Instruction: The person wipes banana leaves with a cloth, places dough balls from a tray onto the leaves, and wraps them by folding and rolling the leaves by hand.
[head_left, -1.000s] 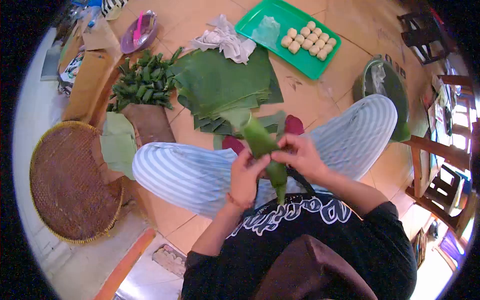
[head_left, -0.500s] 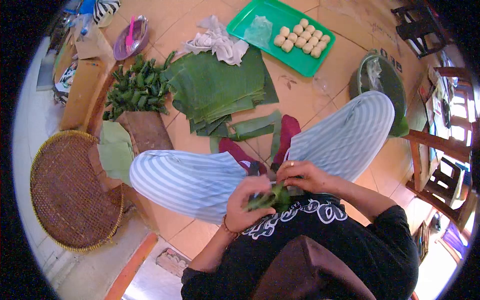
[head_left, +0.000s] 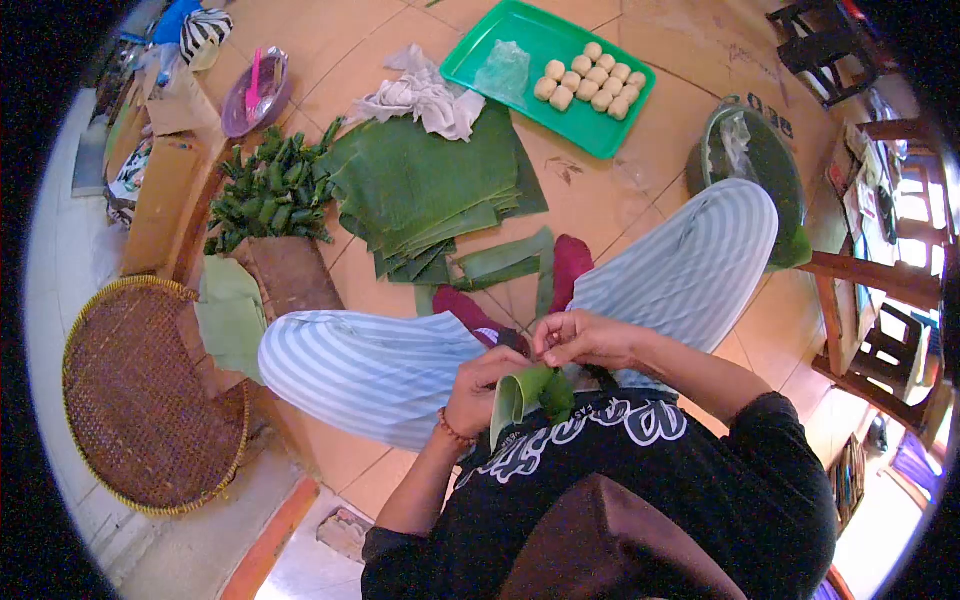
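In my lap, my left hand [head_left: 474, 396] is closed round a piece of green banana leaf [head_left: 518, 392], which curls over with its paler side showing. A darker, bunched part of green leaf [head_left: 557, 396] hangs at its right. My right hand [head_left: 585, 338] is pinched at the leaf's upper end; its fingertips partly hide what they grip. Beyond my feet lies a stack of cut banana leaf sheets [head_left: 425, 180], with narrower leaf strips [head_left: 500, 262] in front of it.
A green tray [head_left: 590, 140] holds several pale round dough balls [head_left: 592, 78] and a plastic bag. Left are a heap of folded leaf pieces [head_left: 270, 190], a purple bowl [head_left: 240, 112] and a woven basket [head_left: 150, 400]. A white cloth [head_left: 425, 98] lies on the stack; right stands a dark tub [head_left: 770, 150].
The leaf piece has turned and opened into a visible curl at my left hand, which has closed round it. My right hand has shifted slightly left and stays pinched. The view has moved a little.
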